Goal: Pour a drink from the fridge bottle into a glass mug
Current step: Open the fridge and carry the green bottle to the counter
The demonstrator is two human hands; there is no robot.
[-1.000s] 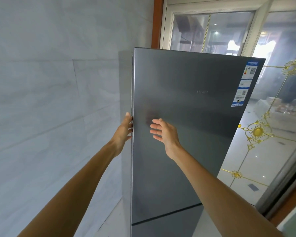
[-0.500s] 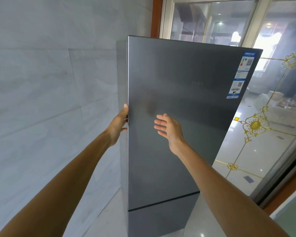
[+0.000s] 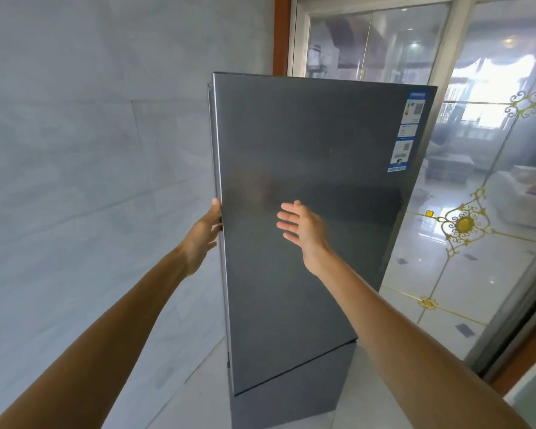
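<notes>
A tall dark grey fridge (image 3: 307, 156) stands in front of me, its upper door swung slightly out from the cabinet at the left edge. My left hand (image 3: 203, 232) grips that left door edge, fingers curled behind it. My right hand (image 3: 302, 229) hovers flat in front of the door's middle with fingers apart, holding nothing. Neither the bottle nor the glass mug is in view; the fridge's inside is hidden behind the door.
A pale marble-tiled wall (image 3: 75, 181) runs close along the fridge's left side. To the right stands a glass partition (image 3: 483, 212) with gold ornaments and a wooden frame. A label sticker (image 3: 407, 131) sits at the door's top right. A lower fridge door (image 3: 291, 394) lies below.
The upper door has swung a little further out from the cabinet under my left hand. The view has tilted down and the fridge sits lower in frame. My right hand stays open before the door.
</notes>
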